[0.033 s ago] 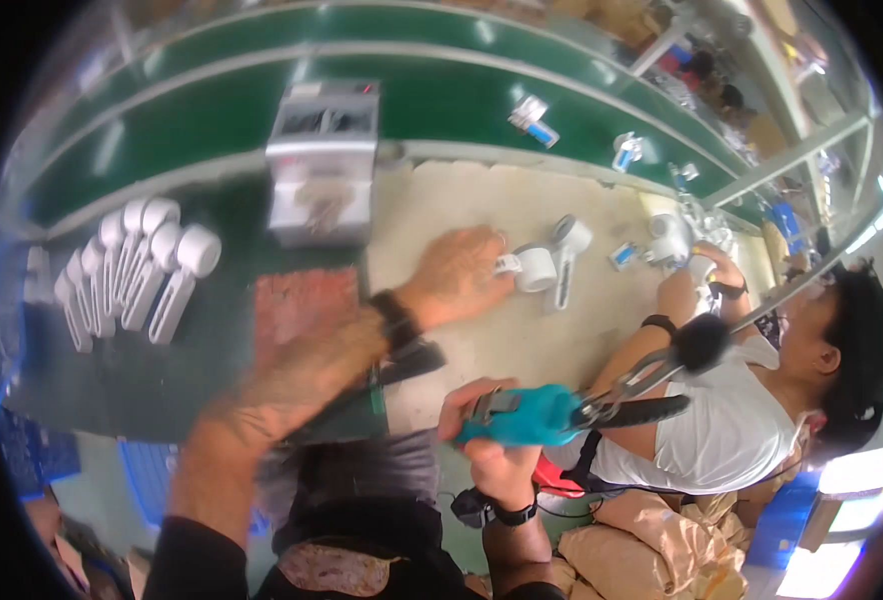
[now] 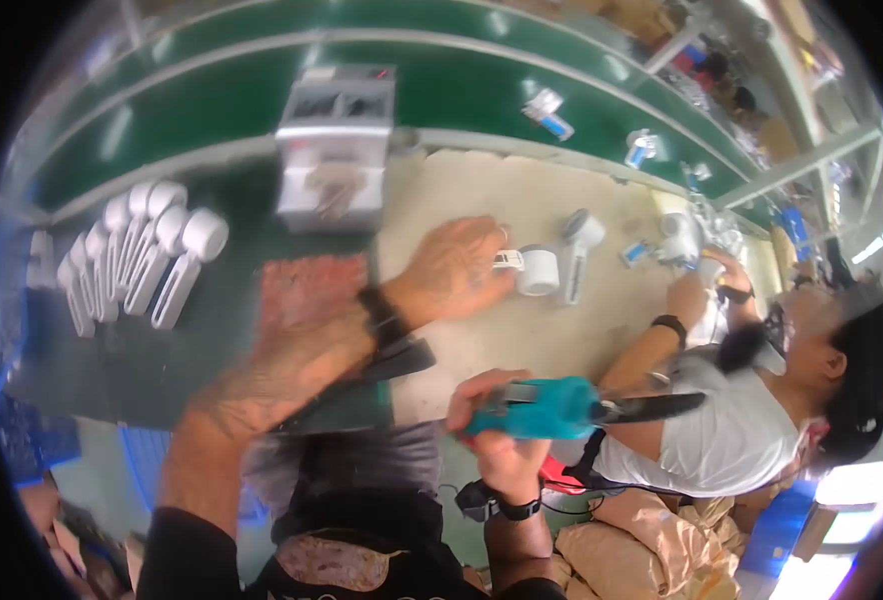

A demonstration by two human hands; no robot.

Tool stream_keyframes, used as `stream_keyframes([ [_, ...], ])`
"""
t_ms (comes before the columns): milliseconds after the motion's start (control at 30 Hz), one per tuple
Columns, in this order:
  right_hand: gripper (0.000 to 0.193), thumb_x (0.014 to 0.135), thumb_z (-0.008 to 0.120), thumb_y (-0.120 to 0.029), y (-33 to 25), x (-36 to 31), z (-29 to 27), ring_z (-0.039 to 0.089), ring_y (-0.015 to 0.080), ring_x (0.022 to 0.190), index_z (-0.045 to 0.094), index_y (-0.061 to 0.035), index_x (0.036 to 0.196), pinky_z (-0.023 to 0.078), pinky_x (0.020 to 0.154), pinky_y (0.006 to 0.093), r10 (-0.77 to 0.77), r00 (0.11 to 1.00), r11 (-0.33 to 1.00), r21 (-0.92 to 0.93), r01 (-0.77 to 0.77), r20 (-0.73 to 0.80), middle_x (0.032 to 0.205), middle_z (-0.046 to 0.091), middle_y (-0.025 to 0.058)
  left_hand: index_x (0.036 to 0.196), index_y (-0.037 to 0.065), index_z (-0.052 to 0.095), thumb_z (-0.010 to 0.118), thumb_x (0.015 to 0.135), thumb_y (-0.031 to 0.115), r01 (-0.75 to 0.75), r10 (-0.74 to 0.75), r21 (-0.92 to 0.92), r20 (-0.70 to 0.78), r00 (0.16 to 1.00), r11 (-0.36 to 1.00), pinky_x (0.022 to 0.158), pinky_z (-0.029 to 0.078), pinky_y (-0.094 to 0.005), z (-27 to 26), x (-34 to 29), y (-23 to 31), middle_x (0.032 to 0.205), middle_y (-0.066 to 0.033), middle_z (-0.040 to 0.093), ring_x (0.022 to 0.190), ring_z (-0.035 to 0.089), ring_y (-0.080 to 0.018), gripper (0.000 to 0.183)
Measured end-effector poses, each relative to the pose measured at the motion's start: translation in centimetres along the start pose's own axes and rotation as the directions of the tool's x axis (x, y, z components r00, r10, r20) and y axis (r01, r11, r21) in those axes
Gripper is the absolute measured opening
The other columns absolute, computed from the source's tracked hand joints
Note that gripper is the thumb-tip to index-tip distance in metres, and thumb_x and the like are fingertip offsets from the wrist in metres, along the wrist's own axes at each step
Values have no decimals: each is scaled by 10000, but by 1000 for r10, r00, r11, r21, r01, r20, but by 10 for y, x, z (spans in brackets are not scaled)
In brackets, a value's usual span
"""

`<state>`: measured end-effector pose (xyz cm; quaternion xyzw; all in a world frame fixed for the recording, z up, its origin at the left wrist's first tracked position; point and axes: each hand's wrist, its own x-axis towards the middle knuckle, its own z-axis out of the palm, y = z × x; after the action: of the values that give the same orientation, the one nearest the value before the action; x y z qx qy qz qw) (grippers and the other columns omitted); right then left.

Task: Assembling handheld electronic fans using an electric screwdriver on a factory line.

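At mid-frame, the left hand's (image 2: 457,268) fingers grip a white round-headed piece (image 2: 539,271) above the desk (image 2: 482,190); its dark-marked label (image 2: 508,259) is too blurred to read. Lower centre, the right hand's (image 2: 497,430) fingers wrap a teal power tool (image 2: 547,408).

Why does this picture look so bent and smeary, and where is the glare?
Head view: the long green surface bows through the fisheye lens, and the corners go black; head view: the boxy silver-grey machine looks smeared, probably by motion, while the teal handheld power tool in the right hand reads more clearly; head view: white glare washes out the lower right.
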<state>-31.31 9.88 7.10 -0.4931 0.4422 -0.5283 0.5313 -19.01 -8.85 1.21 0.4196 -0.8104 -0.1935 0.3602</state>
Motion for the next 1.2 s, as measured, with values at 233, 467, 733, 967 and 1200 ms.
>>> stream_keyframes([
  [233,846,913,726,-705,13,33,22,617,224,755,575,85,1173,495,658,352,-129,991,992,-7,129,-20,842,607,106,1021,88,711,784,895,228,1,-9,-68,-112,994,998,859,532,-460,-101,-101,-23,929,-84,677,959,667,-307,202],
  [467,779,1016,583,-691,6,86,71,569,213,730,568,50,1256,468,667,359,-256,967,967,10,256,2,819,575,79,1061,74,743,829,872,212,94,-95,33,38,995,995,907,511,-413,-137,-140,-46,1035,-84,662,987,620,-309,249],
  [733,520,1151,456,-459,9,190,141,624,150,752,603,35,1218,501,680,303,-476,877,869,-121,480,60,819,633,56,1152,115,750,862,844,327,-38,42,41,-79,996,998,893,520,-420,-134,-154,-54,1090,-58,663,1031,633,-279,390],
  [967,405,1146,506,-376,35,226,169,619,132,734,632,7,1112,491,659,287,-473,863,853,-154,499,178,788,646,48,1182,128,717,838,869,354,-35,42,70,-106,994,997,912,506,-416,-130,-159,-58,1120,-59,655,1033,619,-276,405],
  [1200,407,1142,521,-377,27,199,162,614,151,722,620,18,1130,498,646,304,-394,897,889,-165,427,201,782,637,62,1171,119,720,858,838,349,-33,39,61,-110,993,998,890,513,-420,-127,-159,-61,1142,-50,664,1036,621,-276,428],
])
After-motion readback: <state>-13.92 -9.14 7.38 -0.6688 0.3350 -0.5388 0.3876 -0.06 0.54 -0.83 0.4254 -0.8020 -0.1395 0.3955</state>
